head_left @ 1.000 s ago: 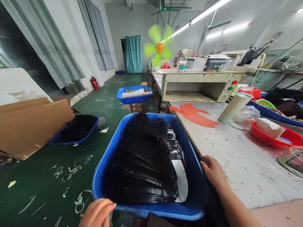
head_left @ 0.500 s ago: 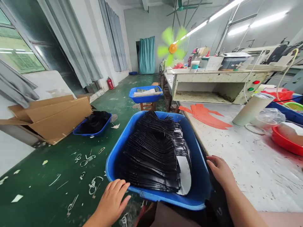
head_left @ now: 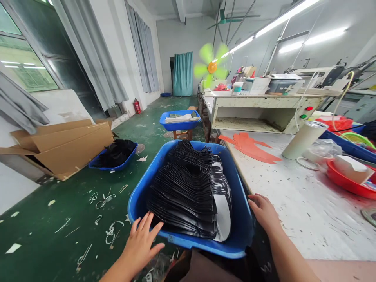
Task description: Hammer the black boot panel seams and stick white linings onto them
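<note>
In front of me stands a blue plastic tub (head_left: 238, 235) holding overlapping rows of shiny black cut pieces (head_left: 185, 196), some with white undersides along the right side. My left hand (head_left: 143, 239) is at the tub's near left corner, its fingers spread and their tips reaching over the rim. At the right, my right hand (head_left: 264, 213) rests at the worktable's edge close to the tub's right wall, fingers loosely extended and nothing held. Dark material lies below that hand, between tub and table.
Orange cut pieces (head_left: 246, 147), a pale roll (head_left: 304, 140) and a red basin (head_left: 349, 180) lie on the worktable (head_left: 293, 211). Ahead stands another blue tub (head_left: 179, 124) on a stool. At left are a cardboard box (head_left: 73, 150), a low blue tub (head_left: 116, 167) and floor scraps.
My left hand has lifted slightly and its fingers have spread more over the tub's rim. My right hand stays by the table edge. The view has shifted a little.
</note>
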`<state>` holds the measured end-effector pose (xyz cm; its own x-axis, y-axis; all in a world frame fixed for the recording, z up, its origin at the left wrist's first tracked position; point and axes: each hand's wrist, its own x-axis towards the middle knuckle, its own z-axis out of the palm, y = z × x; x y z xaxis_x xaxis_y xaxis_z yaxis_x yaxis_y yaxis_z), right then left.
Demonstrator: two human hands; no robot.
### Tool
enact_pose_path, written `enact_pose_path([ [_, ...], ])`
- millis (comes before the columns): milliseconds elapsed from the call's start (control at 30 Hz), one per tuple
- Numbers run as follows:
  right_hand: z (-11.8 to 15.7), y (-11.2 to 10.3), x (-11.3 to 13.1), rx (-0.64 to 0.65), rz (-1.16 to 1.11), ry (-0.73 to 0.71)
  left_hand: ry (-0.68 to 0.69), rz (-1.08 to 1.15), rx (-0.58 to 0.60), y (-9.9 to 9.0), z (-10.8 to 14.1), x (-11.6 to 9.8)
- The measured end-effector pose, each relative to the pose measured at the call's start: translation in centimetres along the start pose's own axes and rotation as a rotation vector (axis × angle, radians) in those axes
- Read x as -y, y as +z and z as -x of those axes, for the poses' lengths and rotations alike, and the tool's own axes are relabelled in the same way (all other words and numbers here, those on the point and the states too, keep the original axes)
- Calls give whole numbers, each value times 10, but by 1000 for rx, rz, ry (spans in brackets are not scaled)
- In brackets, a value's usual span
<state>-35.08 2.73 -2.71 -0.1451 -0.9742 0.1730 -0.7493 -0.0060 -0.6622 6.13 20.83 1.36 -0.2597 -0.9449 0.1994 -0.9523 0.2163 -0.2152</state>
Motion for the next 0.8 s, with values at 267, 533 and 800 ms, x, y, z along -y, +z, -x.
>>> enact_pose_path([
  [267, 0, 0, 0, 14, -19, -2, -151, 14, 108, -14, -11, -19],
  [533, -1, 2, 0, -5, -42, -5, 23, 227, 119, -14, -12, -2],
  [800, 0, 0, 0, 6, -56, 12, 11, 249, -101, -22, 2, 12],
])
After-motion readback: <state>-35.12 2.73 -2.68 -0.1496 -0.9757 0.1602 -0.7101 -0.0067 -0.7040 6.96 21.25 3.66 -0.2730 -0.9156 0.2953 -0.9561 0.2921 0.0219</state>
